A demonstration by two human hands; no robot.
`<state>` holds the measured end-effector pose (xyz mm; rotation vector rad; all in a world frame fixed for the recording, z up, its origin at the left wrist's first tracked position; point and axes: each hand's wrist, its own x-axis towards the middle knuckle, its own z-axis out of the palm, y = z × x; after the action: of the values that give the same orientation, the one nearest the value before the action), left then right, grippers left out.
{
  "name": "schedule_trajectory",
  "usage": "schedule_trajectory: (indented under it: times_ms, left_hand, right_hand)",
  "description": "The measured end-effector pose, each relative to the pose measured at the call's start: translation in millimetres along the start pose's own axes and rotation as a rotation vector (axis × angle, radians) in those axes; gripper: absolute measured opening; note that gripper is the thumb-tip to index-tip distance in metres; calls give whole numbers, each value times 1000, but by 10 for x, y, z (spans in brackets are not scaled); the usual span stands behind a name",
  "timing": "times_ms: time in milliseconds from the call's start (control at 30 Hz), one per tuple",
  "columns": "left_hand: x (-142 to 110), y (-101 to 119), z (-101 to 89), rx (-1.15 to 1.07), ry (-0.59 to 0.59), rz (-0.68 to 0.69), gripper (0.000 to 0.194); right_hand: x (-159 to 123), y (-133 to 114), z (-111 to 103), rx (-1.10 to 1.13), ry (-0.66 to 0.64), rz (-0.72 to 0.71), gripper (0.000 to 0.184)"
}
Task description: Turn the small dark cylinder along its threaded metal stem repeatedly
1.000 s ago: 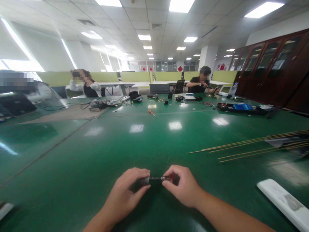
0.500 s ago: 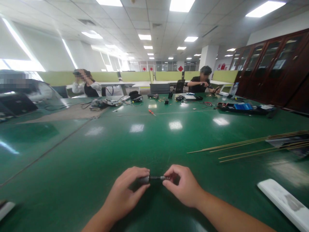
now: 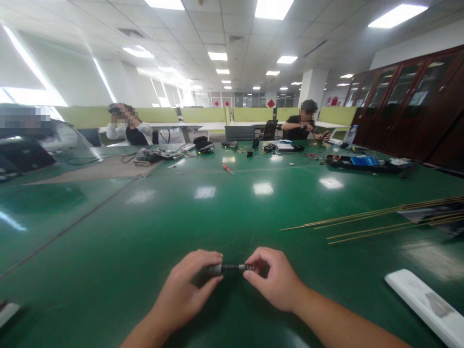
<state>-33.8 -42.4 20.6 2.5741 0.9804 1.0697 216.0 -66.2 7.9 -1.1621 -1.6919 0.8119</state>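
Observation:
My left hand [image 3: 188, 285] is closed around a dark grey cylinder [image 3: 216, 268], with the thumb below and the fingers above. A thin black rod [image 3: 230, 267] sticks out of the cylinder to the right, in line with it. At the rod's far end is a short silvery and dark tip piece [image 3: 246, 267], pinched between the thumb and fingertips of my right hand [image 3: 275, 280]. Both hands hold this level, just over the green table [image 3: 181, 217]. The cylinder's left end is hidden in my left palm.
Long thin brass-coloured rods [image 3: 377, 212] lie at the right. A white bar-shaped object [image 3: 424, 304] rests near the front right. Farther off are a red screwdriver [image 3: 227, 168], a black tray [image 3: 366, 166] with blue items, and several small parts. People sit along the far and left sides.
My left hand has shifted very slightly left with the cylinder, and a little more of the rod shows between the hands. My right hand has hardly moved.

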Motion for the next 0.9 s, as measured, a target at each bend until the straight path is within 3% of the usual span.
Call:
schedule_trajectory:
  times_ms: [433,700,900]
  left_hand:
    - [10,11,-23,16,6,5,25]
    - [-10,-51,-7,50,-9,13,34]
    - [31,-13,-67,95,82,-48,29]
  right_hand:
    - [-5,9,1,14,-4,-1,5]
    - [-2,21,-5,20,0,1,5]
    - [-13,31,4,37,-1,6,8]
